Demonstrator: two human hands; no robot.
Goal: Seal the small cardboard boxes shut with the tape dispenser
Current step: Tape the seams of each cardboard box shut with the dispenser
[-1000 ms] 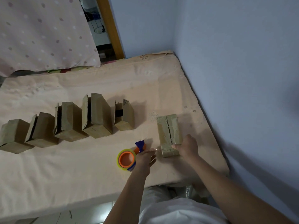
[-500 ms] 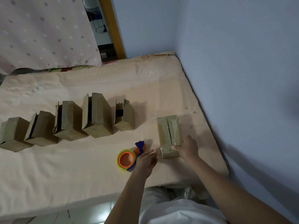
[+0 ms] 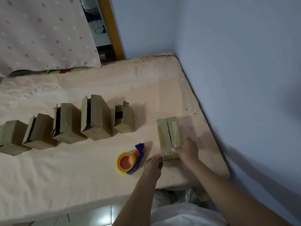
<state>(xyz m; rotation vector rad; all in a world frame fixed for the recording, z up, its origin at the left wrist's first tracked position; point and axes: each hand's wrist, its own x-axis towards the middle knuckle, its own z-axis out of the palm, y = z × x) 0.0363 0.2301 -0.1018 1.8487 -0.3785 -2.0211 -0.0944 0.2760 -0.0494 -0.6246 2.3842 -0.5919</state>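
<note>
A small cardboard box (image 3: 169, 134) lies flat near the right edge of the bed, its two top flaps meeting along a centre seam. My right hand (image 3: 187, 150) grips its near end, thumb on top and fingers round the right side. My left hand (image 3: 153, 163) lies on the sheet with its fingertips reaching the box's near left corner. I cannot tell whether they hold anything. The tape dispenser (image 3: 130, 159), blue and orange with a yellow-green roll, lies on the sheet just left of that hand, untouched.
Several more cardboard boxes (image 3: 96, 118) stand in a row across the bed (image 3: 81, 173) to the left, some with flaps ajar. A blue wall (image 3: 244, 79) runs close along the right. A spotted cloth (image 3: 40, 33) hangs at the back left.
My left hand has slid right, away from the dispenser, to the box's near left corner. My right hand keeps its grip on the box.
</note>
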